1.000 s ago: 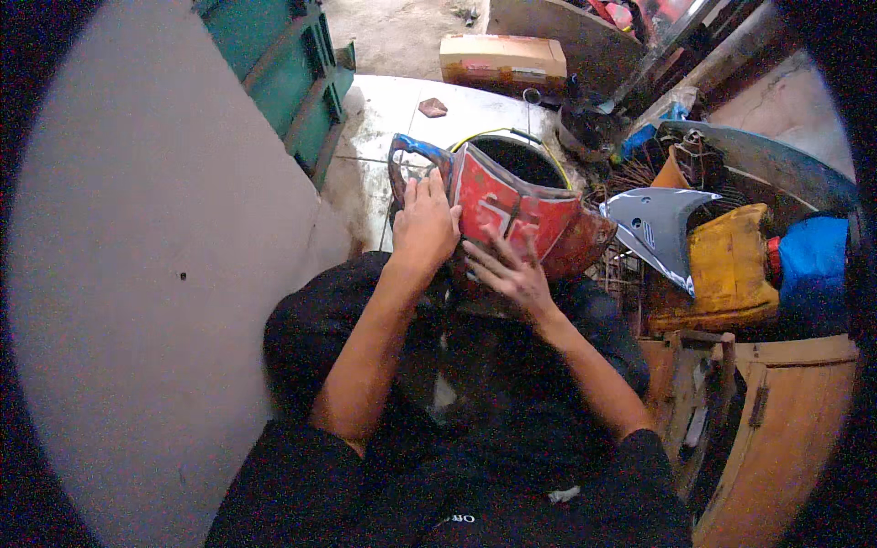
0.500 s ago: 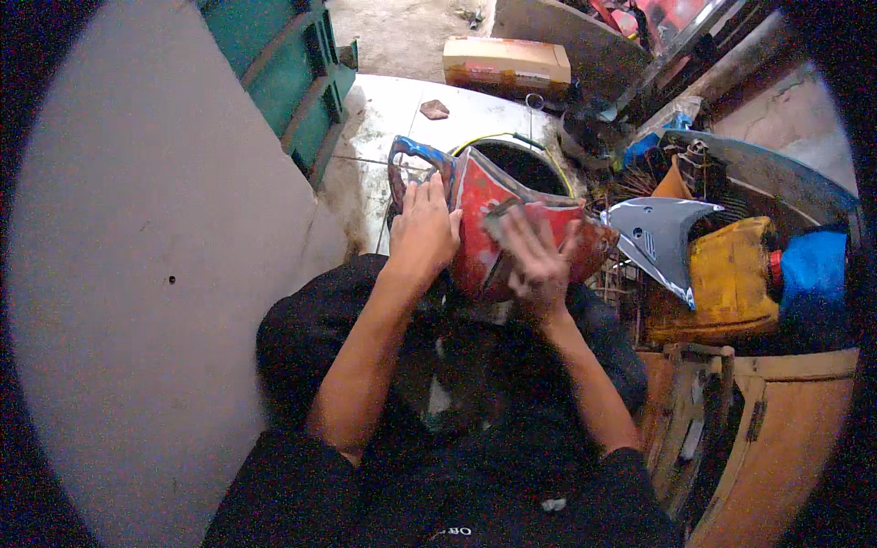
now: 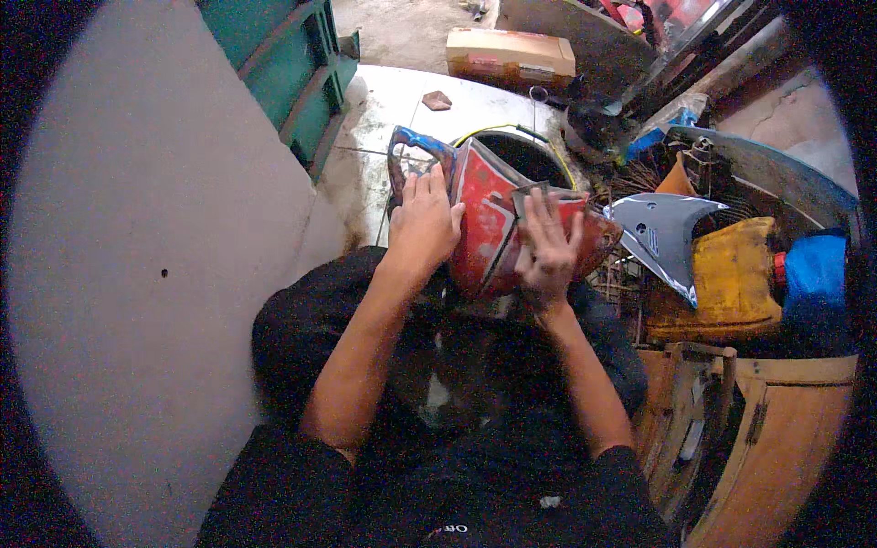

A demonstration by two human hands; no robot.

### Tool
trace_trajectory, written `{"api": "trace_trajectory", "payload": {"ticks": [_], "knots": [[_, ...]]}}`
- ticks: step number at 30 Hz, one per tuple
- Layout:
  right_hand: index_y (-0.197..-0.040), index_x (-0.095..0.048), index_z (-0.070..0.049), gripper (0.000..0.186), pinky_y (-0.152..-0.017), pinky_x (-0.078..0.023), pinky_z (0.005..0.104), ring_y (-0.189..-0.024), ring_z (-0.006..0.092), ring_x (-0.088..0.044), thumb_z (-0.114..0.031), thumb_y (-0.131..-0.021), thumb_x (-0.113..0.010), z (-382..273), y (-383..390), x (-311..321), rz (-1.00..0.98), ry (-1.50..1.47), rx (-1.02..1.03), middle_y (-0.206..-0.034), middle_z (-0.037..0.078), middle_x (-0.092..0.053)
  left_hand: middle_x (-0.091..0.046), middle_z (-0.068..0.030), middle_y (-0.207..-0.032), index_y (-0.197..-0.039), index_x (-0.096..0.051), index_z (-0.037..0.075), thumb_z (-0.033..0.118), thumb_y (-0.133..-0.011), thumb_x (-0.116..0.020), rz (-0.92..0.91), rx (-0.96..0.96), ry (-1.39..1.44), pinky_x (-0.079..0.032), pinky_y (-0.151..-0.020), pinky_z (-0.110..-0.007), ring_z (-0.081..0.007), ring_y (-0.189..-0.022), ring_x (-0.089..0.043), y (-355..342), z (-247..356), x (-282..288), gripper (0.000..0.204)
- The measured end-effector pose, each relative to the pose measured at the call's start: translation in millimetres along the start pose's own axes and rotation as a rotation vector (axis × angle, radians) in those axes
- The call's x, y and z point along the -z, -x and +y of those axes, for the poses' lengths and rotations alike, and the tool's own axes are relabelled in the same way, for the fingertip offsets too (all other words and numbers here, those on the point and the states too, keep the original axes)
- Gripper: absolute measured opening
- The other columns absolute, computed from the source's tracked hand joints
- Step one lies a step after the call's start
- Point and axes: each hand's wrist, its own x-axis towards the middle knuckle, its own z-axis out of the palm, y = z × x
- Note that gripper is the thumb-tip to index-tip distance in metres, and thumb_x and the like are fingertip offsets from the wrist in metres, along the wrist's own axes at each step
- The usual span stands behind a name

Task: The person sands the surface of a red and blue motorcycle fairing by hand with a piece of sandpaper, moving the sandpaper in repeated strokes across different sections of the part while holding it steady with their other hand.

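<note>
A red, scuffed panel [image 3: 484, 205] with a blue, worn handle-shaped end [image 3: 420, 142] rests between my knees, above a round black container [image 3: 521, 151] with a yellow rim wire. My left hand [image 3: 422, 219] grips the panel at its left end, fingers together over the edge. My right hand [image 3: 548, 251] presses a small dark grey sheet or pad [image 3: 523, 196] against the red face near its right part; its fingers are slightly spread and partly blurred.
A grey panel [image 3: 658, 237], yellow jerrycan [image 3: 735, 274] and blue container [image 3: 813, 274] lie at right, beside wooden boards [image 3: 786, 420]. A green metal door [image 3: 283, 82] and grey wall [image 3: 137, 274] stand left. A carton [image 3: 507, 55] and small stone [image 3: 437, 99] lie beyond.
My right hand has moved rightward and up across the red face, with the dark pad showing under its fingers. My left hand stays on the panel's left end.
</note>
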Motion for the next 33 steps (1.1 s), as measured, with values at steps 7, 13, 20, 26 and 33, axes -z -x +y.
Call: {"api": "trace_trajectory", "payload": {"ticks": [7, 13, 20, 26, 33], "knots": [[-0.139, -0.054, -0.008, 0.057, -0.119, -0.015, 0.0515, -0.141, 0.0247, -0.040, -0.005, -0.082, -0.054, 3.7, 2.8, 4.2, 0.069, 0.023, -0.236, -0.149, 0.010, -0.047, -0.051, -0.0253, -0.133, -0.141, -0.034, -0.007, 0.031, -0.092, -0.062, -0.156, 0.080, 0.065, -0.048, -0.099, -0.049, -0.0414, -0.134, -0.041, -5.4, 4.0, 8.5, 0.069], [-0.135, -0.057, -0.010, 0.056, -0.118, -0.013, 0.0567, -0.138, 0.0236, -0.045, -0.011, -0.080, -0.056, 13.8, 3.9, -0.4, 0.084, -0.040, -0.186, -0.147, 0.010, -0.050, -0.051, -0.0257, -0.132, -0.141, -0.035, -0.008, 0.031, -0.091, -0.063, -0.051, 0.020, 0.014, -0.046, -0.101, -0.048, -0.0413, -0.133, -0.042, -1.8, 5.2, 10.6, 0.068], [-0.137, -0.055, -0.009, 0.049, -0.118, -0.008, 0.0558, -0.141, 0.0224, -0.039, -0.011, -0.088, -0.054, 0.3, 4.2, 8.8, 0.029, -0.055, -0.243, -0.147, 0.008, -0.049, -0.048, -0.0286, -0.136, -0.141, -0.035, -0.009, 0.030, -0.092, -0.062, -0.044, -0.012, 0.052, -0.039, -0.108, -0.048, -0.0444, -0.133, -0.040, -2.5, -3.2, 2.1, 0.068], [-0.137, -0.055, -0.010, 0.051, -0.117, -0.006, 0.0593, -0.141, 0.0253, -0.040, -0.014, -0.086, -0.055, 18.3, -1.9, 7.1, 0.094, -0.065, -0.236, -0.144, 0.010, -0.052, -0.048, -0.0301, -0.134, -0.140, -0.036, -0.010, 0.029, -0.092, -0.062, -0.028, -0.042, 0.072, -0.038, -0.109, -0.048, -0.0456, -0.131, -0.041, -2.3, -3.2, 0.3, 0.067], [-0.137, -0.056, -0.014, 0.045, -0.118, -0.012, 0.0562, -0.139, 0.0230, -0.043, -0.010, -0.093, -0.049, 26.4, -23.6, 7.9, 0.111, -0.039, -0.190, -0.145, 0.008, -0.051, -0.049, -0.0314, -0.132, -0.139, -0.035, -0.011, 0.027, -0.091, -0.064, -0.023, -0.065, 0.086, -0.036, -0.109, -0.050, -0.0473, -0.129, -0.042, -6.9, 1.0, 4.4, 0.068]]}}
